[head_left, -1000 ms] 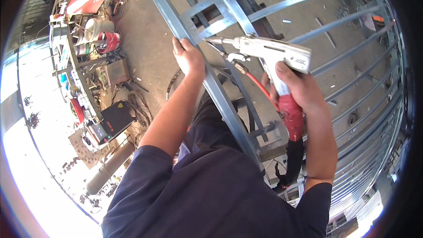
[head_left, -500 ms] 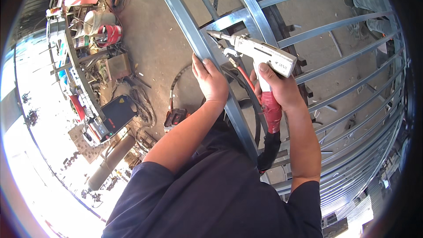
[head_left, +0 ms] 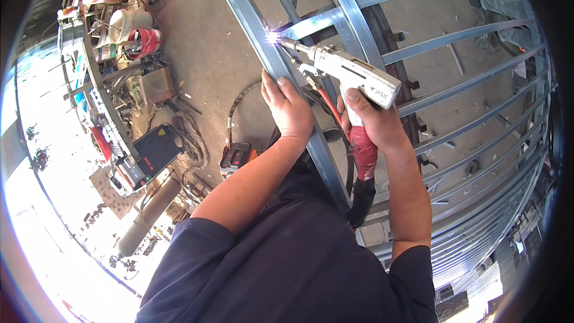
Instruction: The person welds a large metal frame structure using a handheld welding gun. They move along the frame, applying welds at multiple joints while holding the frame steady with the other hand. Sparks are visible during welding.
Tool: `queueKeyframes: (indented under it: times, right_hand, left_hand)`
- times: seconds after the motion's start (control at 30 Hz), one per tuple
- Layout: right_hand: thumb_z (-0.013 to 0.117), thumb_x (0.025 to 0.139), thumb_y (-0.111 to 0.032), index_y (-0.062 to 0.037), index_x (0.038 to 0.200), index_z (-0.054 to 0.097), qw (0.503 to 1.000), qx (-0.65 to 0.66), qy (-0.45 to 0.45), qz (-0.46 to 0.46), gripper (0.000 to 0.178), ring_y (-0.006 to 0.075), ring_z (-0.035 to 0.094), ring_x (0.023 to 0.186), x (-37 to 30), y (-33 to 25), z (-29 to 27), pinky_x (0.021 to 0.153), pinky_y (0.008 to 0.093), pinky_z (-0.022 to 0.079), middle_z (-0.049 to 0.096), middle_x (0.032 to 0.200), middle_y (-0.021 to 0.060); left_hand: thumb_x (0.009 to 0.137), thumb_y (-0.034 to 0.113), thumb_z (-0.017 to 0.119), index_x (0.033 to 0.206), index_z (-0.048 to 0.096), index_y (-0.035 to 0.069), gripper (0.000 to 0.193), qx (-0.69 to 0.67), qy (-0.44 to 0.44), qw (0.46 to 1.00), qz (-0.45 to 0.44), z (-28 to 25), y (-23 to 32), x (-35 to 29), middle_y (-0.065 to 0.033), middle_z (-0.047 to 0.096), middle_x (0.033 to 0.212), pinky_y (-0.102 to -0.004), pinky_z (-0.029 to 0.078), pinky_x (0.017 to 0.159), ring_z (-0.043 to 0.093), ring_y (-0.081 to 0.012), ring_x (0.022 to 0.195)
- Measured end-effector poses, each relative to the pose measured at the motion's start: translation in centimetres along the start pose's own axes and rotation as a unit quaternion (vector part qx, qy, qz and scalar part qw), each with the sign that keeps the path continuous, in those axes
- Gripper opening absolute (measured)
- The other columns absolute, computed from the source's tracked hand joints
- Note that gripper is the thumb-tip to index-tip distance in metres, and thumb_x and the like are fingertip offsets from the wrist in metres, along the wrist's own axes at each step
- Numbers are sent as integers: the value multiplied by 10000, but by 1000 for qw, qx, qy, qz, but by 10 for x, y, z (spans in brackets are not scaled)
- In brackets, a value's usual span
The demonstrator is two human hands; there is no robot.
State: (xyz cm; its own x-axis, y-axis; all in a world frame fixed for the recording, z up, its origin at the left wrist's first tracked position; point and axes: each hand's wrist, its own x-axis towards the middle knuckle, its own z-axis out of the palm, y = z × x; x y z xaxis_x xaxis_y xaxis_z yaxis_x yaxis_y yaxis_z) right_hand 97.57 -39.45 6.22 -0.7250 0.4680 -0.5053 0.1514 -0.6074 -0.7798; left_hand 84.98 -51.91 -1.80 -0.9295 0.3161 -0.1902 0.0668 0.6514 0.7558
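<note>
My right hand (head_left: 382,124) is wrapped around the grip of a white welding gun (head_left: 354,73), its lower handle bound in red tape. The nozzle points left at a long square steel tube (head_left: 243,9). A bright violet-white spark (head_left: 273,37) burns at the tip, where a steel crosspiece (head_left: 317,24) meets the tube. Just below the spark, my left hand (head_left: 290,113) holds the tube, thumb on top and fingers along its far-left side; the fingers' undersides are hidden. A red hose (head_left: 327,103) and black cable (head_left: 362,200) trail from the gun.
Curved steel bars (head_left: 454,39) of the frame spread to the right. A person's legs (head_left: 502,5) show beyond them. On the left stand buckets (head_left: 130,24), a black box-shaped machine (head_left: 158,151) and a gas cylinder (head_left: 149,218). A battery-like unit (head_left: 237,155) lies by my left forearm.
A spark has appeared at the nozzle tip. The gun has shifted slightly left and down onto the joint. My left hand stays on the tube.
</note>
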Motion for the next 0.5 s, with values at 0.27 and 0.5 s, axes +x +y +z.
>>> queueKeyframes:
  times: [0.27,0.5]
  right_hand:
    - [663,1042,-290,3,1288,583,1000,-1,-3,-11,391,115,657,613,-1,-1,2,525,272,548,658,856,62]
    - [663,1041,-276,8,1298,581,1000,-2,-6,-5,392,117,656,615,-3,-3,0,529,278,553,656,857,61]
  left_hand:
    - [1124,308,396,1599,299,-24,587,-4,0,1000,-25,0,5,-1,-287,390,1539,-465,322,1200,400,-431,1434]
    - [1124,306,396,1600,301,-10,579,-10,-2,1000,-26,0,5,-1,-276,412,1505,-470,341,1181,426,-428,1407]
